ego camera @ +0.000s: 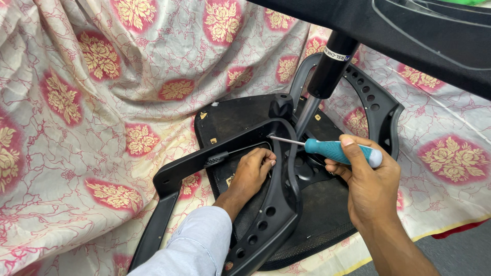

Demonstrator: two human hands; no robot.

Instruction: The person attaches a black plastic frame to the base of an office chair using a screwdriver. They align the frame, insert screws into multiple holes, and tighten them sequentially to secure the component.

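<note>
- Right hand (365,176): fingers and thumb clamped around the teal handle of a screwdriver (335,150), held nearly level; its thin metal shaft runs left to a tip that meets the inner face of the black armrest frame (279,168), near the scene's centre.
- Left hand (253,171): fingers curled together, pressed on the underside of the seat pan (235,120) just inside the frame's loop, touching a thin black lever rod (230,153). Whether it pinches a small part cannot be told. A pale blue sleeve (199,243) covers the forearm.
- Seat pan: lies upside down, dark underside up, with a second perforated armrest (378,110) at far right.
- Gas-lift column (330,69): a black cylinder with a white band, descending from the upper right to the seat's mechanism.
- Black chair part (409,36): fills the far right corner.
- Floral cloth (87,102): cream with red and gold rosettes, draped under everything.
- Risk, as judged: the shaft is long and held at its far end, so a tip not square in the screw head may cam out and skid toward the left hand's fingers, which lie just beside it.
- Risk, as judged: the seat rests on loose cloth, and sideways push could shift it.
</note>
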